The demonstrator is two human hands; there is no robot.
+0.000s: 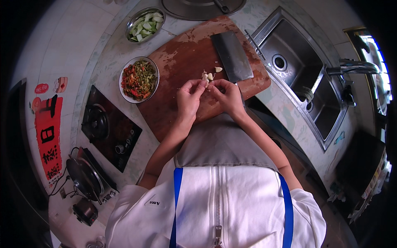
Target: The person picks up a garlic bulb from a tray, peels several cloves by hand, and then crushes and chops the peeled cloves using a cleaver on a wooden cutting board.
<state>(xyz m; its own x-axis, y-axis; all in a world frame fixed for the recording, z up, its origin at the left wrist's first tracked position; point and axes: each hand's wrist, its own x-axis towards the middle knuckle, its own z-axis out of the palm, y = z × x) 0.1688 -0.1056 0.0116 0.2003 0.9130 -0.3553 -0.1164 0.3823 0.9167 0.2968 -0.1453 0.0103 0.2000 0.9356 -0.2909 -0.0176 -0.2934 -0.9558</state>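
Over a reddish-brown wooden cutting board (173, 68), my left hand (191, 94) and my right hand (228, 94) meet at the fingertips. Both pinch a small piece of garlic (207, 83) between thumbs and forefingers. Just beyond the fingers lie a peeled garlic clove (210, 76) and some papery skin. Another clove (218, 69) rests a little farther off, to the right. A cleaver (232, 55) lies flat on the board's right part, its broad blade beside the cloves; its handle is partly hidden by my right hand and wrist.
A white bowl (123, 95) of chopped peppers and green pieces touches the board's left side. Beyond it stands a metal dish (128, 28) of sliced pale-green vegetable. A large round metal lid (189, 11) is at the back, a steel double sink (279, 28) right, a black cooktop (121, 136) left.
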